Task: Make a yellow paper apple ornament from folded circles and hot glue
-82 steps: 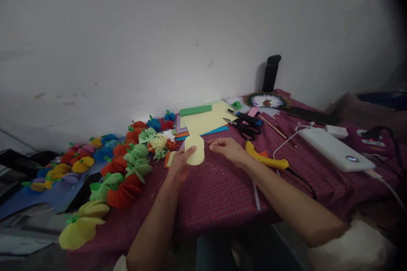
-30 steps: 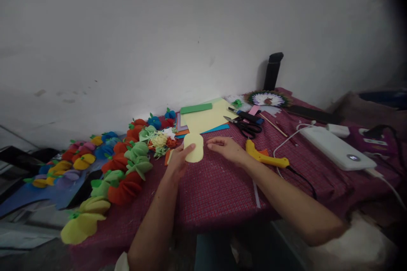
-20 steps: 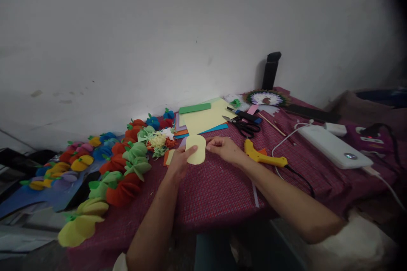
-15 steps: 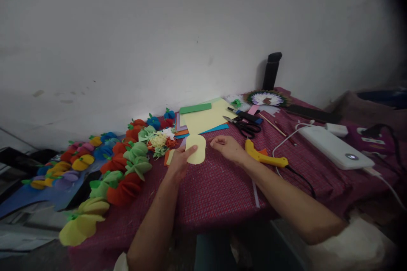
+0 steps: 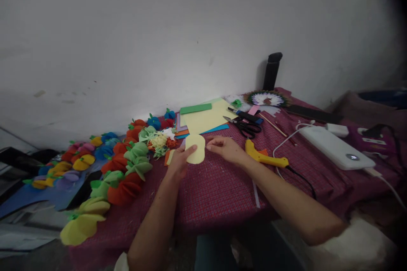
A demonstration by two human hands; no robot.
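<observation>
My left hand (image 5: 180,161) holds a pale yellow paper cutout (image 5: 196,152) with rounded corners, thumb flat on its face and the other fingers behind it. Whether it is one sheet or several stacked, I cannot tell. Just right of its edge is my right hand (image 5: 224,149), thumb and forefinger slightly apart, with nothing visible between them. Beyond the hands lie black scissors (image 5: 244,127) and a pale yellow sheet (image 5: 206,119) with a green strip (image 5: 195,109) across it. A yellow glue gun (image 5: 265,159) rests beside my right forearm.
Folded paper pumpkins (image 5: 125,188) in several colours crowd the left side, beside a pile of paper scraps (image 5: 159,143). At right stand a white power bank (image 5: 337,146) with cables and a purple power strip (image 5: 370,139). A checked cloth (image 5: 216,194) covers the table.
My right hand has moved slightly left, closer to the cutout's edge, and its thumb and forefinger have parted. The left hand keeps its hold on the cutout.
</observation>
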